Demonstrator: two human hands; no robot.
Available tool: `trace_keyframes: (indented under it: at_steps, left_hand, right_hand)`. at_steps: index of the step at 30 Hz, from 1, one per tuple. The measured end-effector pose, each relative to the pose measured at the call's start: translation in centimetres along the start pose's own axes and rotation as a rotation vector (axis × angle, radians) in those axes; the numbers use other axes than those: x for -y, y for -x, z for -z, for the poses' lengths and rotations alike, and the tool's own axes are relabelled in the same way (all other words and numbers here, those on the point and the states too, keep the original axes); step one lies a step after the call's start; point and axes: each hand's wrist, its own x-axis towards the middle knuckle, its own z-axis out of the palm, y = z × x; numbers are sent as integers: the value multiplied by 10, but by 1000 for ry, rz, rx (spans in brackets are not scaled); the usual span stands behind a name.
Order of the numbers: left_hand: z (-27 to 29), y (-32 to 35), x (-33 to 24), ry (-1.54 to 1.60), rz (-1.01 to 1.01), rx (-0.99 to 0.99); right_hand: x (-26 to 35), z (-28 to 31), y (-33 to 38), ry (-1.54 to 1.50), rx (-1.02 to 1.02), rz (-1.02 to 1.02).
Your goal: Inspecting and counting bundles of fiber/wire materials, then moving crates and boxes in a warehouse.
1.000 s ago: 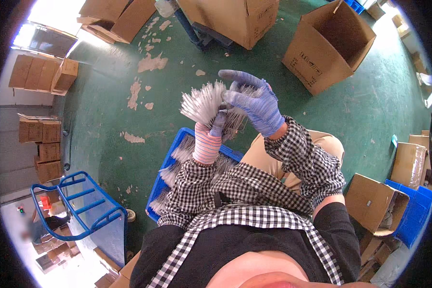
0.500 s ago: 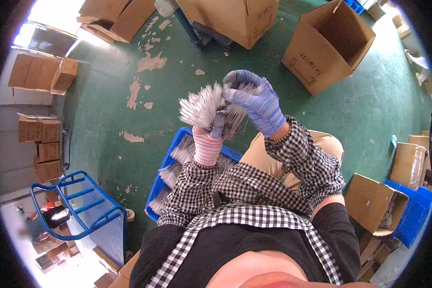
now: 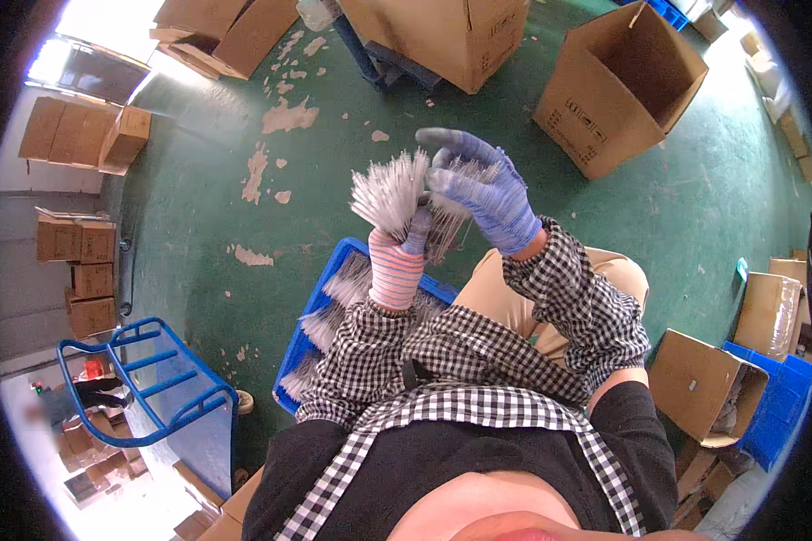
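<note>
Clutching thin white brushes (image 3: 388, 195), left hand (image 3: 396, 270) wrapped round them, right hand (image 3: 493, 204) loosely spread

Bright Rim, Even Centre

Glare whites out the upper-left and lower-left edges — the green floor (image 3: 189, 135) catches a pale sheen. Softer, even light covers the middle. Fisheye distortion warps the rim; black fills all 4 corners.

A bundle of slender white bristly pieces (image 3: 388, 194) fans toward 11 o'clock, held upright at 12, thin greyish wire-like ends (image 3: 442, 239) trailing toward 6.
</note>
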Motion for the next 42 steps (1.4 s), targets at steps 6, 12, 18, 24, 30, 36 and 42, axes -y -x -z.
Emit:
trace_keyframes:
  at_steps: [6, 12, 18, 24, 30, 36, 42]
  left_hand:
    - [1, 0, -2, -5, 85, 69]
    - [0, 1, 0, 9, 61, 88]
    - [4, 4, -2, 16, 167, 75]
    - [0, 7, 2, -38, 88, 73]
    - [-6, 11, -8, -96, 127, -43]
    - [7, 7, -2, -2, 190, -86]
    - [5, 6, 7, 76, 48, -106]
  right_hand:
    - [-8, 0, -2, 99, -61, 36]
    - [-14, 9, -4, 36, -114, 81]
    - [-12, 7, -3, 31, -128, 55]
    - [-8, 8, -4, 248, -76, -55]
    - [-12, 8, -3, 222, -122, -12]
    - [-16, 11, -4, 217, -64, 22]
    - [-13, 5, -4, 156, -61, 42]
